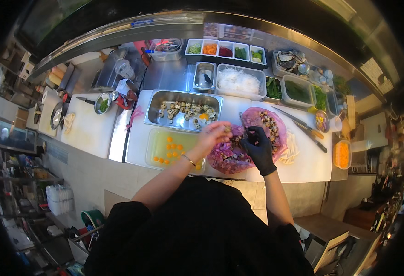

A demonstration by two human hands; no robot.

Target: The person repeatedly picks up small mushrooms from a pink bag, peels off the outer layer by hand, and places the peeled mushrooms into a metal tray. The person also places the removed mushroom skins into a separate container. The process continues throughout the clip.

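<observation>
My bare left hand (215, 135), with a bracelet at the wrist, pinches a small speckled quail egg (228, 129). To its right, my right hand (258, 148) wears a black glove and grips a thin greyish tool (242, 120), too blurred to name. Under both hands a pink plastic bag (229, 168) lies spread with many quail eggs (273, 129) in it. Left of the bag, a clear plastic tub (151, 146) holds egg white with several yolks (175, 154). Behind the tub, a steel pan (153, 115) contains cracked quail eggshells (178, 108) and one loose yolk (204, 116).
Two knives (309, 136) and a cloth (289, 149) lie right of the bag on white cutting boards (312, 162). Behind stand a tub of white shreds (238, 82), garnish containers (225, 50) and a box of oyster shells (289, 61). A shredded-orange tub (342, 154) sits at the right edge.
</observation>
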